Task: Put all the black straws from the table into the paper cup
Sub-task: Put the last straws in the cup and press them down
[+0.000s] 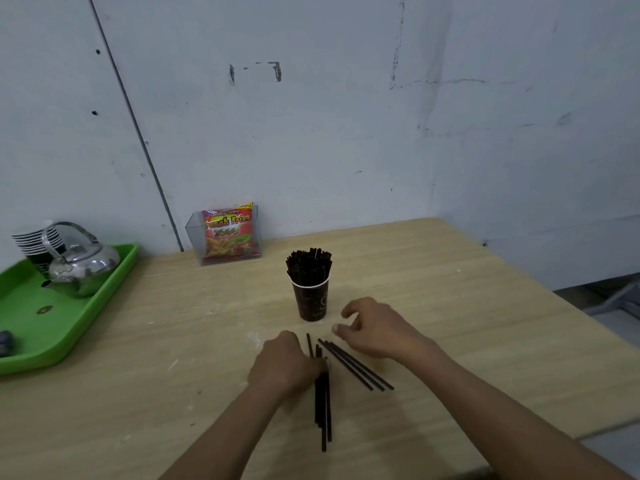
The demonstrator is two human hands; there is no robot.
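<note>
A bundle of thin black plastic straws point(323, 403) lies on the pale wooden worktop point(485, 323), its length running toward six o'clock. The left hand point(285, 367) grips its far end, fingers curled round it. Just beside it, toward three o'clock, three loose black straws point(356, 367) lie slanted and close together. The right hand point(372, 329) hovers over their far ends, fingers loosely bent, thumb and forefinger apart, holding nothing. At twelve o'clock from both hands, and near them, stands the tall dark paper cup with a white rim point(310, 301), upright and already crammed with upright straws point(308, 265).

We judge the crowding to be the main hazard. Forcing another bundle in could tip the light cup or push seated straws out. The bundle's ends look uneven, so a loose grip may let some slide free on the lift. The flat loose straws may roll away from a pinch, and the right wrist is close enough to nudge the cup.

Further out, at ten o'clock, a clear plastic box point(194, 237) holds a red snack packet point(228, 233). At nine o'clock a green plastic tray point(114, 282) carries a shiny steel kettle point(85, 268) and stacked cups point(36, 240).
</note>
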